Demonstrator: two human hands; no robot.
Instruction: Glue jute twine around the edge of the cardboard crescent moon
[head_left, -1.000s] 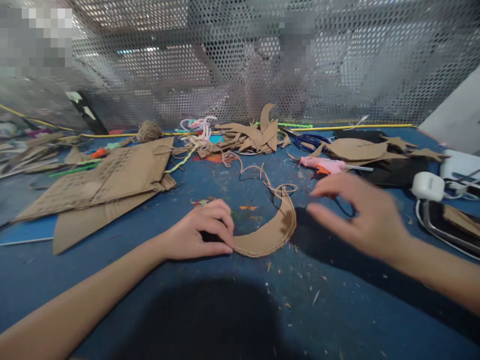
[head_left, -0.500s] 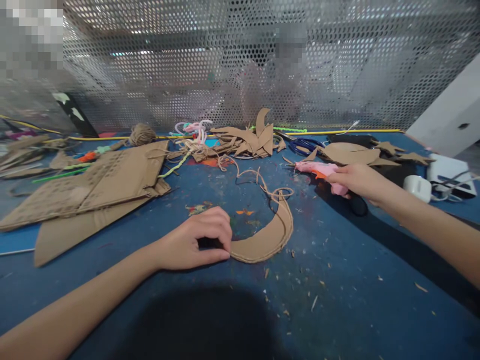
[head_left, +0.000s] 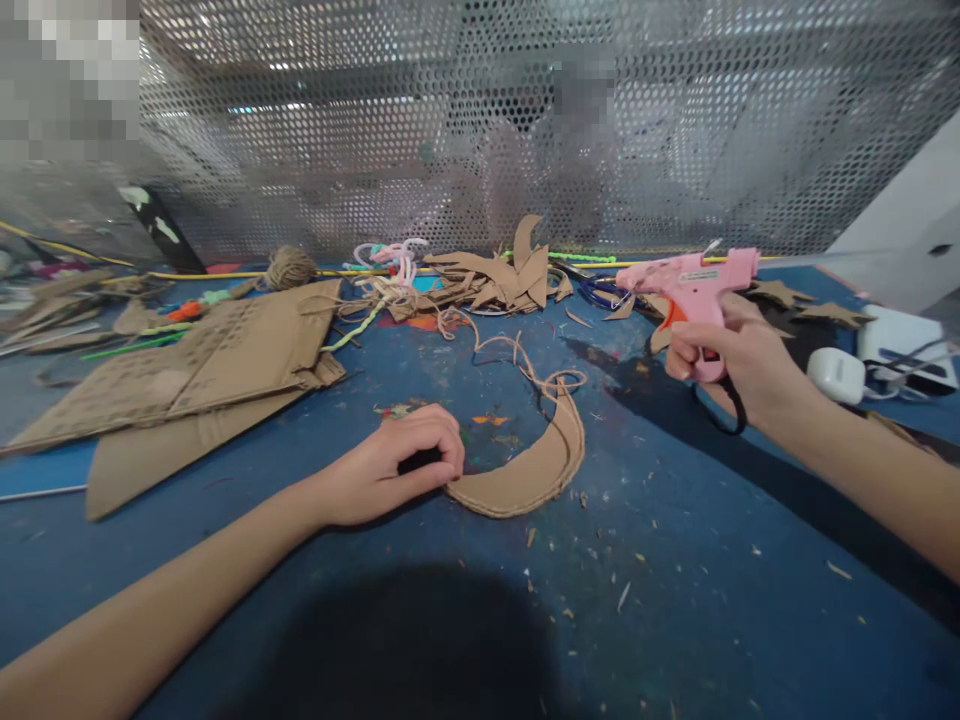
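My right hand (head_left: 739, 350) is wrapped round the handle of a pink hot glue gun (head_left: 697, 280) with an orange trigger. The gun is raised over the right side of the table, its nozzle pointing left, and a black cord hangs below the grip. On the table lies a cardboard crescent (head_left: 517, 485), edged with twine along its outer curve. Loose twine (head_left: 529, 365) trails from its upper tip toward the back. Thumb and fingers of my left hand (head_left: 397, 465) are closed at the crescent's left tip, which they partly hide.
Folded cardboard (head_left: 247, 345) lies at left, below a twine ball (head_left: 290, 268). Cardboard scraps (head_left: 495, 280), pipe cleaners (head_left: 397, 262) and blue-handled scissors (head_left: 600, 292) line the back before a perforated metal screen (head_left: 375, 130). At right are a white case (head_left: 836, 375) and a white box (head_left: 907, 345).
My right hand has lifted the glue gun off the table and turned it upright, handle down. My left hand stays at the crescent's tip.
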